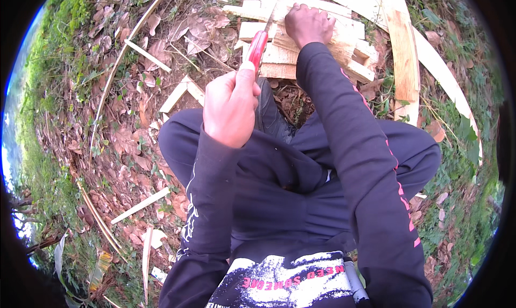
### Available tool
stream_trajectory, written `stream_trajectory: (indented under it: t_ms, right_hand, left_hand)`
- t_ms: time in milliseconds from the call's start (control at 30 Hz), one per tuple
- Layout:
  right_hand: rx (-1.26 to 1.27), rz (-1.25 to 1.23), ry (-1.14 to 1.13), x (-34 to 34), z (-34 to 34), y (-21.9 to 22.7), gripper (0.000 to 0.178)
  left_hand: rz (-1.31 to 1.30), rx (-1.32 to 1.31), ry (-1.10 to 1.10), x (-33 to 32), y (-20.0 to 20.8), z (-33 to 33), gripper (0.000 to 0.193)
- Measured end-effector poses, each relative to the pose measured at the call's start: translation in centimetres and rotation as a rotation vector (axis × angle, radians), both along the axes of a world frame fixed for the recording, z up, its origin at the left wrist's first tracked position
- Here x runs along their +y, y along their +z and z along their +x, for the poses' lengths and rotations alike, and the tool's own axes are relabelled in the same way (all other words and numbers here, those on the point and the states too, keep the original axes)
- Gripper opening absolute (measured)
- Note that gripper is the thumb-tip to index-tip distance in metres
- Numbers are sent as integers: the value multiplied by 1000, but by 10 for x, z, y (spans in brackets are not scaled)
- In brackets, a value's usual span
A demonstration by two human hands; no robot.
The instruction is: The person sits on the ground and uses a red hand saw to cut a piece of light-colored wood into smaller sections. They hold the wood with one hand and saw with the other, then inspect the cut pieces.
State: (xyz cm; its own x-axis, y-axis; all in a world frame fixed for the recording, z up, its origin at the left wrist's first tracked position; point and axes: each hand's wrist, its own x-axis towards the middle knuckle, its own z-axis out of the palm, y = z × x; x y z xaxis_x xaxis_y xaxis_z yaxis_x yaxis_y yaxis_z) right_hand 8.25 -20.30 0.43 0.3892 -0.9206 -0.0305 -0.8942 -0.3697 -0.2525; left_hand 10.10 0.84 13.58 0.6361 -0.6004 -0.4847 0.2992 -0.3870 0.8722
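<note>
My left hand (pixel 232 101) is closed round the red handle of a saw (pixel 258 47), thumb along the handle. Its narrow blade points away from me, over the left part of a stack of pale wood pieces (pixel 277 55); the teeth are too small to make out. To the right, my right hand (pixel 309 25) presses down on a piece of wood (pixel 339 45) on top of the stack, its fingers curled over the far side and partly hidden. The stack lies on the ground just beyond my dark shoe (pixel 272 114).
Long pale wood strips (pixel 403 50) curve along the right side. A thin strip (pixel 114 74) lies at the left, near short offcuts (pixel 174 95). Another offcut (pixel 141 206) rests by my left knee. Dry leaves (pixel 126 141) and green plants (pixel 59 23) cover the ground.
</note>
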Motion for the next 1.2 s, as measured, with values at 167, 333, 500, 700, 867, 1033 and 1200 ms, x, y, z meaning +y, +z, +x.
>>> stream_trajectory:
  t_ms: [167, 333, 500, 700, 867, 1033, 1200]
  right_hand:
    - [14, 43, 1, 0, 1, 4, 49]
    - [12, -11, 21, -1, 0, -3, 53]
    - [-11, 13, 2, 1, 0, 0, 50]
    - [-22, 10, 0, 2, 0, -2, 49]
    - [-17, 10, -7, 3, 0, -1, 48]
    - [-12, -29, 6, 1, -1, -1, 48]
    - [-7, -31, 19, 2, -1, -2, 50]
  left_hand:
    - [-18, 29, 17, 9, -4, 1, 44]
    - [-10, 2, 2, 9, -5, -2, 44]
    - [-20, 34, 8, 10, -2, -4, 43]
    - [-9, -100, -26, -9, -4, -4, 42]
    - [42, -41, -35, 4, 2, -5, 41]
    - [34, -111, -47, -3, -2, -8, 41]
    - [102, -55, -35, 12, 6, -10, 42]
